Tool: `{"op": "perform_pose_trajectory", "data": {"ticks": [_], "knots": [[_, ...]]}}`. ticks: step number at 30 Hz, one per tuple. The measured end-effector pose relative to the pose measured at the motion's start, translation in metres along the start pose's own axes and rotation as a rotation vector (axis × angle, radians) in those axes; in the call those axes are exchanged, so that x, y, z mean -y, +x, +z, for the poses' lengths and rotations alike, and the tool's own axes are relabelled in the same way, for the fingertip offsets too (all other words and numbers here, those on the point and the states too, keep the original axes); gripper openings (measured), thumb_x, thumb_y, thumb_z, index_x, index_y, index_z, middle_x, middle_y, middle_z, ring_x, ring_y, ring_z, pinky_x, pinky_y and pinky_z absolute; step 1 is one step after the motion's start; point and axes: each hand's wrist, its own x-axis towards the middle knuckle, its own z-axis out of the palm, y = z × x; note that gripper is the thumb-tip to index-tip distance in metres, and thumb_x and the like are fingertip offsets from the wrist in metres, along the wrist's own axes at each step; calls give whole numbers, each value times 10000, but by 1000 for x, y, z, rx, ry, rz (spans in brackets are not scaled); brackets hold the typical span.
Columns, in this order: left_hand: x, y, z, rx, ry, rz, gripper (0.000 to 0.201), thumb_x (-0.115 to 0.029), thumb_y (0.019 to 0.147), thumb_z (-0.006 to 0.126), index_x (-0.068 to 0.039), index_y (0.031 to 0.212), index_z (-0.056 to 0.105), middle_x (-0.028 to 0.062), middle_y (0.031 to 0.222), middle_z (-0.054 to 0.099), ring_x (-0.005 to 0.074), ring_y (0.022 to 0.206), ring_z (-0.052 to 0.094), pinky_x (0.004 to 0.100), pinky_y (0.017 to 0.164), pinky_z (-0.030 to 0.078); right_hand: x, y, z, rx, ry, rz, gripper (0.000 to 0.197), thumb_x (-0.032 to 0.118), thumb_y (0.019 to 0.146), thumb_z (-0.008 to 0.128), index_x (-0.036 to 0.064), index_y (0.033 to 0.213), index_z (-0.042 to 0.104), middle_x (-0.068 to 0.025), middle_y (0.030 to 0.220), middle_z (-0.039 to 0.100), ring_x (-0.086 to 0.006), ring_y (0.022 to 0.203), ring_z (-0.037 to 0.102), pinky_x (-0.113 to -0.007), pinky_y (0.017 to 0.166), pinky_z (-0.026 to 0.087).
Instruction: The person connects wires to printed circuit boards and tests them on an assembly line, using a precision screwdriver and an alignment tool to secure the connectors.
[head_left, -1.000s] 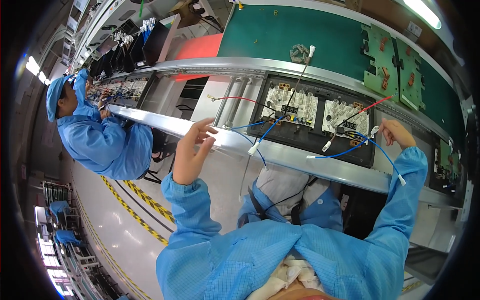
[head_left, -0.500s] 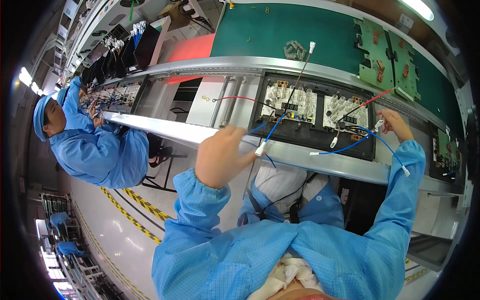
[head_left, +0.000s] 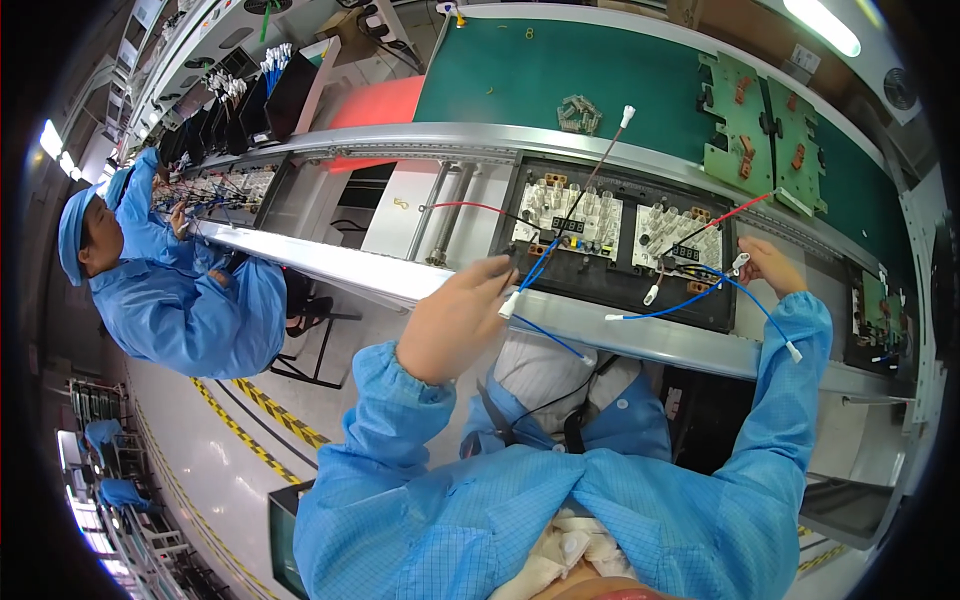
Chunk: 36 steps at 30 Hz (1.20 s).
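Observation:
In front of me a black tray [head_left: 600,280] holds two white circuit boards, a left one [head_left: 540,212] and a right one [head_left: 655,228], with small displays and red, black and blue wires. My left hand [head_left: 450,320] is over the tray's near left corner, its fingers apart. Beside its fingertips are blue wires [head_left: 540,268] ending in a white connector [head_left: 510,303]. Another blue wire [head_left: 550,340] hangs over the metal rail. At the tray's right edge my right hand [head_left: 772,266] pinches a white wire connector [head_left: 740,262]. More blue wires [head_left: 660,312] spread below it.
Across the rail is a green work mat [head_left: 600,70] bearing a pile of small clear parts [head_left: 578,114] and green circuit boards [head_left: 740,150]. Another tray [head_left: 880,320] stands at the right. A co-worker [head_left: 180,290] in blue sits at the left along the line.
The view has shifted slightly. My left hand's fingers have moved a little against the blue wires, and one blue wire now lies further right across the rail. My right hand stays by its connector.

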Motion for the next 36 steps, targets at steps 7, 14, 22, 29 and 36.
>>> {"op": "perform_pose_trajectory", "data": {"ticks": [7, 14, 22, 29, 36], "knots": [[20, 8, -21, 192, -135, -183, 276, -116, 856, 477, 16, 1062, 604, 132, 1098, 510, 264, 856, 548, 346, 760, 452, -1, 1, 1, 32, -3, -19, 345, 405, 947, 429, 88, 879, 545, -23, 671, 549, -119, 622, 561, -242, 585, 457], [17, 47, -48, 704, -170, -346, 250, -161, 901, 409, 14, 914, 587, 96, 696, 653, 202, 707, 658, 318, 662, 505, -9, 5, -5, -2, 13, -27, 335, 394, 947, 439, 82, 900, 553, -27, 709, 559, -119, 664, 570, -249, 609, 475], [38, 68, -59, 977, -378, -440, 199, -126, 901, 402, -35, 1050, 496, 113, 1004, 647, 167, 981, 626, 273, 776, 501, -15, 11, -1, 20, 13, -40, 318, 362, 949, 435, 77, 970, 574, -39, 786, 605, -123, 659, 587, -251, 638, 497], [46, 65, -49, 1088, -904, -548, 77, -125, 851, 449, -106, 922, 475, 18, 961, 567, 202, 1101, 570, 286, 824, 484, -12, 9, -2, 35, -13, -32, 308, 344, 940, 465, 94, 1064, 597, 24, 770, 578, -54, 636, 520, -207, 595, 453], [85, 66, -36, 1086, -858, -490, 100, -166, 868, 523, -86, 926, 537, -14, 892, 539, 65, 850, 521, 254, 756, 450, -14, 23, 7, 18, -26, -38, 286, 344, 941, 463, 103, 1010, 600, 28, 742, 566, -52, 623, 508, -211, 593, 455]]}}
